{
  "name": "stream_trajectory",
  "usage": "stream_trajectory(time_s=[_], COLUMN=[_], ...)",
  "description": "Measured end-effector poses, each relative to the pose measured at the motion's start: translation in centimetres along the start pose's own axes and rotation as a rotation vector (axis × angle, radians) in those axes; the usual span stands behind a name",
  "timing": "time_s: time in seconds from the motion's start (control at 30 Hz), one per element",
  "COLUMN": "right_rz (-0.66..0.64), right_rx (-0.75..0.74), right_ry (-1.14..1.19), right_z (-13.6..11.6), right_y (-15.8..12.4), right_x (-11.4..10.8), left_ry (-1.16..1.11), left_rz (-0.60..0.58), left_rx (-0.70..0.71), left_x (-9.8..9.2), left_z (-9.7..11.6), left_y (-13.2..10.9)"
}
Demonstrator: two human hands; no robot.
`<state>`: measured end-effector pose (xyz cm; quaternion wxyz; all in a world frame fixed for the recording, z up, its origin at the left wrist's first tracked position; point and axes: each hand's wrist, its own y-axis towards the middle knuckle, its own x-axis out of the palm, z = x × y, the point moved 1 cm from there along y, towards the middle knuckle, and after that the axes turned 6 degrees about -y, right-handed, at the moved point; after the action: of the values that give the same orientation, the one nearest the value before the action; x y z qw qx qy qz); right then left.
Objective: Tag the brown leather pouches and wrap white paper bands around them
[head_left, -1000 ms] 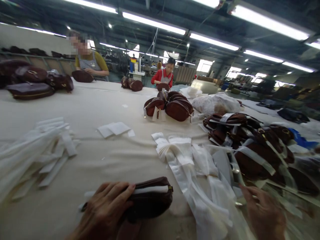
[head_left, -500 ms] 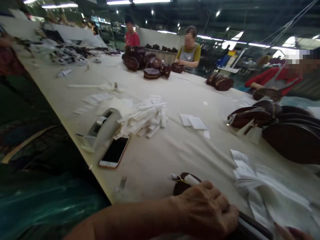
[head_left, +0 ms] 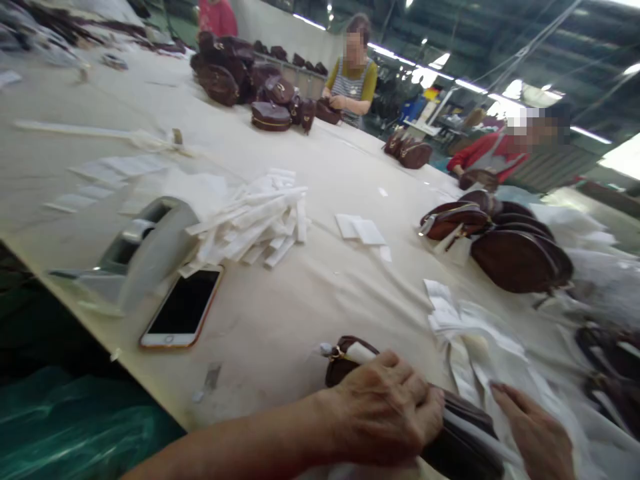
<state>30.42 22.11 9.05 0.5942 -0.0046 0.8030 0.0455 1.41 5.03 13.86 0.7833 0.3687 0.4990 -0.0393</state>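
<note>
A dark brown bag (head_left: 460, 440) lies on the cream surface (head_left: 285, 313), close to its near edge at the bottom of the view. The left hand (head_left: 387, 417) lies over the bag's middle, its grip clamped around it. A white strip runs along the bag's top. The right hand (head_left: 535, 433) is just beside the bag's far end, fingers spread loosely apart, resting over a heap of white wrapping strips (head_left: 475, 333).

The surface's edge runs diagonally from the left down towards the left forearm. A phone (head_left: 183, 310) lies face up right by that edge, next to a grey tape dispenser (head_left: 145, 253). Beyond these a pile of white paper strips (head_left: 255, 223) sits, with bare cloth between it and the bag. Further brown bags (head_left: 515, 260) crowd the right side.
</note>
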Motion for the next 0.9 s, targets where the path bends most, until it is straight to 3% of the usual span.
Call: stream_trajectory(time_s=[0.07, 0.13, 0.4, 0.5, 0.6, 0.7, 0.77, 0.9], right_rz=[0.001, 0.010, -0.037, -0.018, 0.018, -0.062, -0.024, 0.114], right_rx=[0.150, 0.194, 0.100, -0.139, -0.675, -1.120, -1.238, -1.192], right_ry=[0.134, 0.294, 0.646, 0.677, 0.616, 0.520, 0.478, 0.370], right_z=[-2.2, -4.0, -5.4, -7.8, -11.3, -13.6, -14.0, -13.3], right_y=[-1.3, -2.4, -4.1, -5.1, -7.5, -9.7, -9.6, -7.2], right_x=[-1.2, -2.0, -2.6, -4.6, -8.1, -9.9, -9.7, -7.3], left_ry=[-0.013, -0.027, -0.075, -0.088, -0.069, -0.048, -0.027, -0.008], left_rz=[-0.027, -0.019, 0.034, 0.038, 0.029, -0.014, -0.036, 0.012], left_rx=[-0.013, -0.019, -0.023, -0.017, -0.031, -0.057, -0.064, -0.062], left_x=[0.0, 0.2, 0.4, 0.3, 0.4, 0.9, 1.3, 1.3], left_z=[-0.2, -0.3, -0.4, -0.4, -0.5, -0.6, -0.7, -0.6], left_y=[0.1, 0.1, 0.1, 0.4, 0.6, 0.6, 0.4, 0.2])
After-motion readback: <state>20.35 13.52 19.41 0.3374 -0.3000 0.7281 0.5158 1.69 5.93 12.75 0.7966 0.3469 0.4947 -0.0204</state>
